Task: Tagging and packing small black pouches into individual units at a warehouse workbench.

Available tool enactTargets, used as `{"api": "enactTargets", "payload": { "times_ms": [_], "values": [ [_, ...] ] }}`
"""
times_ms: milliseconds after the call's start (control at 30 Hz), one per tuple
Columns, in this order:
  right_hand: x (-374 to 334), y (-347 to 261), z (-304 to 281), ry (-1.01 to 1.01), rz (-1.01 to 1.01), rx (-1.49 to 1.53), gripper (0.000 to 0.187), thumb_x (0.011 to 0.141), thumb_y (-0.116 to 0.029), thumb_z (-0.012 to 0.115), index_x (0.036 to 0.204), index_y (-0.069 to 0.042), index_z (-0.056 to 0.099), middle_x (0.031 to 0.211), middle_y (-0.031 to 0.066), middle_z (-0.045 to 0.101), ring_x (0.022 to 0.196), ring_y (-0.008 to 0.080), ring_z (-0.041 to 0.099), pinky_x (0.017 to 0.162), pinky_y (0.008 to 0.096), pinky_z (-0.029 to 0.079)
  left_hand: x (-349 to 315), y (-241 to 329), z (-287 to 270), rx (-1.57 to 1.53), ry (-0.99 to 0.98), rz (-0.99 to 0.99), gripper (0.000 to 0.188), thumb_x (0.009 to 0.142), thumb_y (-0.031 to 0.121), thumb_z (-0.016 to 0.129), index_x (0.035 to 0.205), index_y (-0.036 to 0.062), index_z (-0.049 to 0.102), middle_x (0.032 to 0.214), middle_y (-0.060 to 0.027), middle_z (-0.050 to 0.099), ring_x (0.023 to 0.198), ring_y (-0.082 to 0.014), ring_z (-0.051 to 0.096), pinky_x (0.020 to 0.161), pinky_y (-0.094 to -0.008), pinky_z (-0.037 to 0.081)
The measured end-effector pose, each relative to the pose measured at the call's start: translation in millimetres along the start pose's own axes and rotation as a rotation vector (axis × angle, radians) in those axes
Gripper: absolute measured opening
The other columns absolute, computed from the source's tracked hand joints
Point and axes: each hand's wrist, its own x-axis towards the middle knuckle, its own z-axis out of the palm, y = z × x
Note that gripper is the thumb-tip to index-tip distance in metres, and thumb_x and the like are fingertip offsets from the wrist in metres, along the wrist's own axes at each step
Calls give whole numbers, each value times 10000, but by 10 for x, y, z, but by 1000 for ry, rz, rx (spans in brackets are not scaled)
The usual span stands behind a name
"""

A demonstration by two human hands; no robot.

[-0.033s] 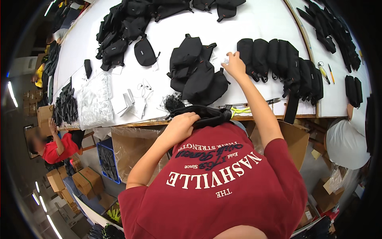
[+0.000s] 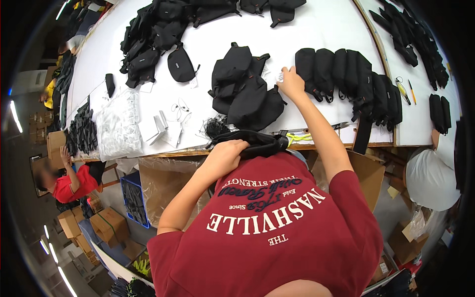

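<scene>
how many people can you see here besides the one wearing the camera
2: a person in a red shirt at the left below the table edge, and a person in white at the right. Others may be hidden.

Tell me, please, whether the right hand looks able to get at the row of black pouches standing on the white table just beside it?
Probably yes. The right hand is already stretched out over the white table, touching a small white tag, and the row of black pouches stands right next to it with nothing between them.

White table — black pouches in a row, heaped black bags, clear plastic bags, white cards
</scene>
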Motion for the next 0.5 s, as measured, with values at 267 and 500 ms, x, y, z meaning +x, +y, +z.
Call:
{"api": "enactTargets", "payload": {
  "times_ms": [267,500],
  "values": [
    [-52,111,-219,85,26,406,214,823,-156,599,986,-32,661,799,140,668,736,291,662,651,372,504,-53,77,160,-245,198,-173,204,769,30,634,968,43,589,827,-124,660,830,-313,631,712,-366,490],
    [-1016,-791,-1734,-206,-382,762,203,802,-135,660,995,-77,641,788,54,639,737,148,617,686,241,450,34,145,104,-80,214,-3,245,756,12,606,995,61,602,1050,-125,597,886,-320,610,770,-385,495]
  ]
}}
